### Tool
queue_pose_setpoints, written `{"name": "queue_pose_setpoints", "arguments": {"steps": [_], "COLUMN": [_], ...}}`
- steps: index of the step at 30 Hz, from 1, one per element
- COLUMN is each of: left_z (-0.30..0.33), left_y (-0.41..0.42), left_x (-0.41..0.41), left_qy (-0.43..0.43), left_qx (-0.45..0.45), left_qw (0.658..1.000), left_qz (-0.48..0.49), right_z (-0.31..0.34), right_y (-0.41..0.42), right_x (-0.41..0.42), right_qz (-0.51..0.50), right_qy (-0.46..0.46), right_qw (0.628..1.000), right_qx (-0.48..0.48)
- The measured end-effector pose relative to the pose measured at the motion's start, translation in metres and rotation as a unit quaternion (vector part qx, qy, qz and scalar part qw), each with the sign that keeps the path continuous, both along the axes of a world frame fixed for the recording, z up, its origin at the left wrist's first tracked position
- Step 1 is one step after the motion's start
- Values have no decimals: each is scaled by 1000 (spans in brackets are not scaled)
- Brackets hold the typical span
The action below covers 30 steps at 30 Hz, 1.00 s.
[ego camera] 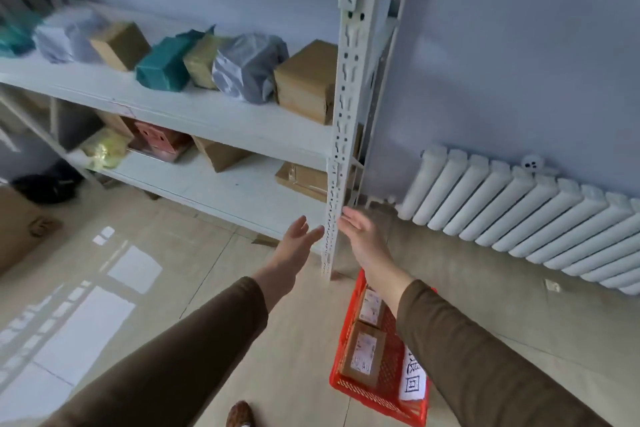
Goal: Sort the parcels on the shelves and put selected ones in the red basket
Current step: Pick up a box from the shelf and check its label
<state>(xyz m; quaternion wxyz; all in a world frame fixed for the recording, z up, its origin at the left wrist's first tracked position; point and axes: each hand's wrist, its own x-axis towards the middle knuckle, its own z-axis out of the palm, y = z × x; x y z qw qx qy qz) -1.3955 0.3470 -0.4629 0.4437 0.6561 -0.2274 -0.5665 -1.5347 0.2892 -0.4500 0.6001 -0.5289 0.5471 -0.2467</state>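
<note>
Floor-level red basket (349, 350) below empty grips

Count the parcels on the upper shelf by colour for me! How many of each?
Brown cardboard boxes: 3
Teal wrapped parcels: 2
Grey wrapped parcels: 2
Total: 7

The far left end is blurred, so that teal one is less certain.

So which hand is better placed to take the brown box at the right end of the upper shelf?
Probably the right hand: open, empty, nearest the shelf post, below that brown box. The left hand is beside it, slightly farther.
</note>
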Motion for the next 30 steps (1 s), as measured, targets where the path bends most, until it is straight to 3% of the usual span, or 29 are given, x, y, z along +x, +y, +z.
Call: {"name": "queue_pose_setpoints", "arguments": {"steps": [6, 13, 25, 30], "left_z": [86, 140, 135, 127], "left_y": [-29, -73, -199, -262], "left_x": [108, 188, 252, 273], "left_qy": [-27, -28, -36, -63], "left_qx": [-108, -172, -165, -108], "left_qw": [993, 981, 977, 982], "left_qz": [-32, -79, -131, -140], "right_z": [93, 139, 132, 122], "right_y": [-12, -36, -158, -211], "right_x": [93, 173, 221, 224], "right_qz": [-14, -71, -203, -247], "right_qy": [-47, -48, -72, -60], "right_qw": [996, 990, 974, 967], "right_qx": [-73, -115, -66, -27]}}
